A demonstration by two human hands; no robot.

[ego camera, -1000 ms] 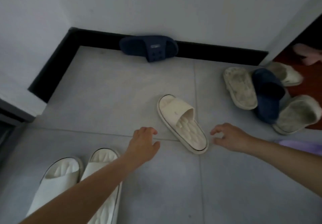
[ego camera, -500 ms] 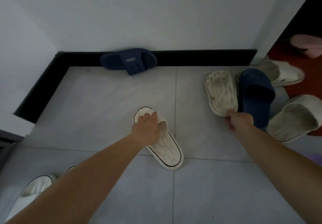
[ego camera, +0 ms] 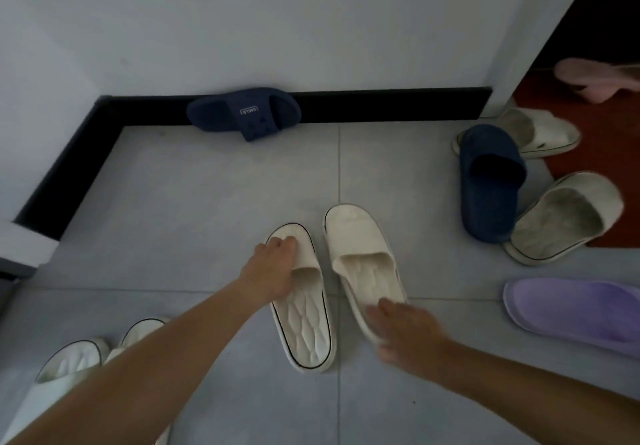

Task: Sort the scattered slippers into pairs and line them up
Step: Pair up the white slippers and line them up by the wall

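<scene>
1. The left hand (ego camera: 273,269) is curled over the strap of the left cream slipper (ego camera: 306,327). The right hand (ego camera: 405,332) is laid on the heel of the right cream slipper (ego camera: 360,247), though blur leaves it untold whether that heel is gripped or merely pressed.
2. Both are set side by side on the floor (ego camera: 207,202), the right one angled and further forward.
3. If released so, an uneven pair would be left; a hard push could skew either.

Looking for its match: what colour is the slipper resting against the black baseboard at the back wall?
Navy blue slipper, clearest in the head view.
</scene>
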